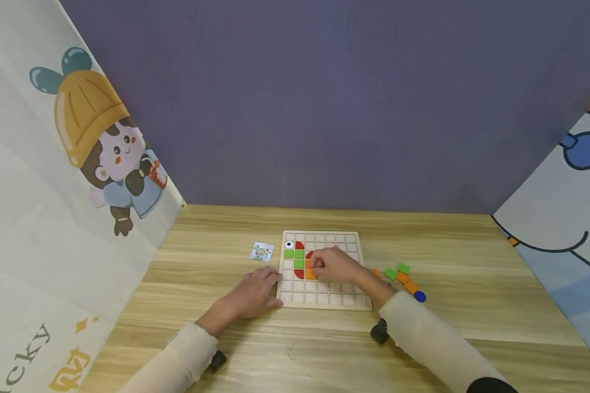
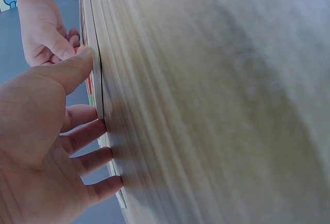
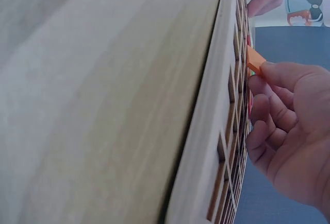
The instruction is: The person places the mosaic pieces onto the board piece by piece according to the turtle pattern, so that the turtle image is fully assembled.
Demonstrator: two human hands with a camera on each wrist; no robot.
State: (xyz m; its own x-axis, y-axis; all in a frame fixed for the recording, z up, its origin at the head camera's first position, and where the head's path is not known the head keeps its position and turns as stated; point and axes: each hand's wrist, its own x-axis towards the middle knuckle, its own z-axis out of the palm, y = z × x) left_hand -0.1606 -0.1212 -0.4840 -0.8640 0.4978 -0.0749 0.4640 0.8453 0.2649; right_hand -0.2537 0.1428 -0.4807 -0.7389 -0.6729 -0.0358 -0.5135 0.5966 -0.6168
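Note:
A wooden grid board point(image 1: 324, 298) lies on the table, with red, green and orange tiles and a white eye tile point(image 1: 289, 244) set in its left part. My right hand point(image 1: 336, 265) is over the board and pinches an orange tile point(image 3: 254, 60) between thumb and forefinger, tilted at the grid's surface. In the head view the fingers partly cover the orange and red pieces there. My left hand point(image 1: 255, 292) rests at the board's left edge, fingers spread; in the left wrist view its thumb point(image 2: 77, 72) touches the rim and its fingertips reach the tabletop.
Loose green tiles point(image 1: 403, 268), orange tiles point(image 1: 411, 287) and a blue round piece point(image 1: 420, 296) lie right of the board, partly behind the right forearm. A small printed card point(image 1: 262, 251) lies to the left. A dark wall panel point(image 1: 324, 109) stands behind the table.

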